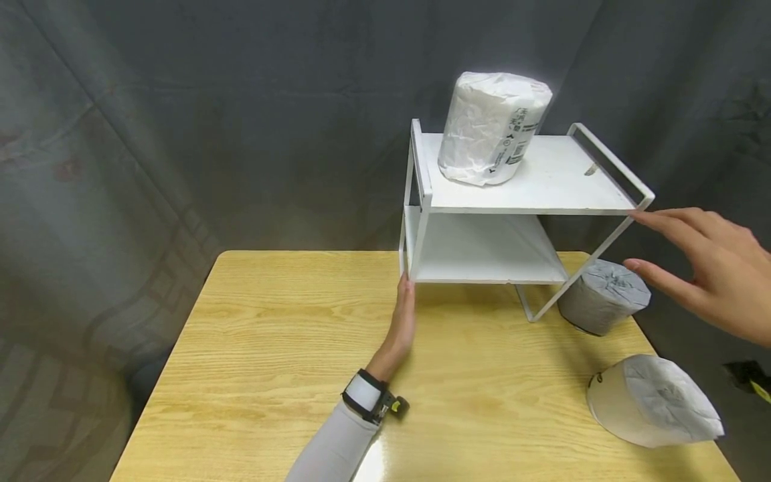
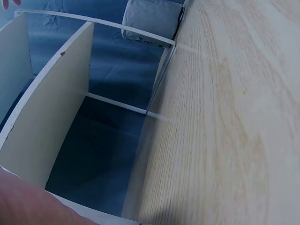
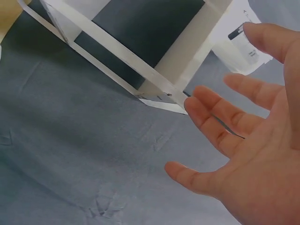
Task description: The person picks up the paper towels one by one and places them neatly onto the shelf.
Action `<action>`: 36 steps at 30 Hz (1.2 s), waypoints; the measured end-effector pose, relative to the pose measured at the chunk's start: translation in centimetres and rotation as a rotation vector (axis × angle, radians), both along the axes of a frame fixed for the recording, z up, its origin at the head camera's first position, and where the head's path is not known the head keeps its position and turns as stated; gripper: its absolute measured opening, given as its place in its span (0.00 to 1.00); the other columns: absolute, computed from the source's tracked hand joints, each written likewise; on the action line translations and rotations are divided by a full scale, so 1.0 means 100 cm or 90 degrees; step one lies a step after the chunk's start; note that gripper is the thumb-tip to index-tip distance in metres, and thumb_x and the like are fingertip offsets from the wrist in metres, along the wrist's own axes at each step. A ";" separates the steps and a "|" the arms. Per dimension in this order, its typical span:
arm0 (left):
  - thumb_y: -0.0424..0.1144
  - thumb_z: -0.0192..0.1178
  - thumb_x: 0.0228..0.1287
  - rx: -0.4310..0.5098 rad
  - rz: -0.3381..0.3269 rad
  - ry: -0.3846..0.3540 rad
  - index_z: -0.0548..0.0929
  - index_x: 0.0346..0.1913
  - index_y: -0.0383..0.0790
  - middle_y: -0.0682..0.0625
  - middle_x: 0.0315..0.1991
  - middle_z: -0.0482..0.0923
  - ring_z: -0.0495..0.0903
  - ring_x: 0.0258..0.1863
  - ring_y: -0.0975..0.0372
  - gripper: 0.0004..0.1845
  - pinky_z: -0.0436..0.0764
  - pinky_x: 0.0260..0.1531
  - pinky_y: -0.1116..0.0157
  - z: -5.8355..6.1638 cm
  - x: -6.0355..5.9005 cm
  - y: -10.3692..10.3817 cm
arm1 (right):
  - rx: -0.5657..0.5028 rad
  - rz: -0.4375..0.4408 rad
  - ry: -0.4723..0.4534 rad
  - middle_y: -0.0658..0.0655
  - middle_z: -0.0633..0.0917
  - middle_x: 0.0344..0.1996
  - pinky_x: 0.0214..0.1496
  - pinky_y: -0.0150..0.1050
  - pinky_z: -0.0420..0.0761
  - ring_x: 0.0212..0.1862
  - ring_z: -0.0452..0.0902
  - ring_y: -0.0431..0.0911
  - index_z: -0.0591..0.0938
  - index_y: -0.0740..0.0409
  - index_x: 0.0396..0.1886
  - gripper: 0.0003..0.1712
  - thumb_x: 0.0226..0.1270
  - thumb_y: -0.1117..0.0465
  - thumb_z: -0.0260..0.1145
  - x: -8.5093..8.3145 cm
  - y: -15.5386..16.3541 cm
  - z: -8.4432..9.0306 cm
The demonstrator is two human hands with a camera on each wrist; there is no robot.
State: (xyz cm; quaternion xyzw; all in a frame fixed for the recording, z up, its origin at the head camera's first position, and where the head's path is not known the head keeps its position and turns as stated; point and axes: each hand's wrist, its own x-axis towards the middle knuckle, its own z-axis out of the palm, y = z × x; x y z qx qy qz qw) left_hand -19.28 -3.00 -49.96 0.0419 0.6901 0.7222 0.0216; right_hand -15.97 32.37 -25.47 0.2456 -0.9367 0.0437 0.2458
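With the flat left hand apparently bracing the rack, the spread, empty right hand should grasp its corner squarely.

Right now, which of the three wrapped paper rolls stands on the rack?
The upright roll on the white rack's top shelf; the other two sit on the table.

Pale grey sleeve, black-and-white wrist strap with yellow detail.
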 end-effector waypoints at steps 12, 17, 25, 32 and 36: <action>0.60 0.23 0.87 0.006 0.008 0.007 0.37 0.87 0.44 0.41 0.87 0.36 0.40 0.86 0.45 0.38 0.41 0.80 0.35 0.001 0.000 0.000 | -0.004 -0.019 -0.029 0.79 0.79 0.55 0.52 0.73 0.72 0.54 0.73 0.75 0.76 0.71 0.68 0.39 0.80 0.40 0.63 0.008 0.008 -0.018; 0.60 0.23 0.87 0.005 0.009 0.002 0.37 0.88 0.45 0.42 0.87 0.37 0.40 0.86 0.46 0.37 0.42 0.80 0.36 0.000 -0.001 -0.001 | -0.010 -0.010 -0.027 0.78 0.80 0.53 0.49 0.71 0.74 0.52 0.75 0.75 0.77 0.70 0.68 0.37 0.79 0.41 0.65 0.010 0.010 -0.025; 0.61 0.23 0.87 0.001 0.005 -0.006 0.38 0.88 0.46 0.42 0.87 0.37 0.41 0.85 0.46 0.37 0.42 0.80 0.35 -0.001 -0.001 0.000 | 0.008 -0.012 -0.016 0.79 0.80 0.53 0.51 0.75 0.73 0.51 0.76 0.75 0.78 0.70 0.67 0.46 0.80 0.30 0.55 0.016 0.012 -0.034; 0.61 0.24 0.87 0.007 0.000 -0.003 0.38 0.88 0.46 0.42 0.87 0.37 0.40 0.86 0.46 0.37 0.41 0.80 0.36 0.000 -0.001 0.000 | 0.020 -0.024 -0.024 0.78 0.80 0.53 0.53 0.77 0.71 0.50 0.76 0.74 0.77 0.69 0.69 0.43 0.79 0.33 0.60 0.019 0.017 -0.043; 0.61 0.23 0.87 0.007 -0.005 -0.002 0.37 0.88 0.46 0.42 0.87 0.36 0.39 0.86 0.46 0.38 0.40 0.80 0.35 -0.001 -0.001 0.000 | 0.013 -0.024 -0.025 0.77 0.80 0.53 0.54 0.79 0.70 0.52 0.75 0.74 0.77 0.68 0.69 0.42 0.78 0.34 0.62 0.022 0.020 -0.050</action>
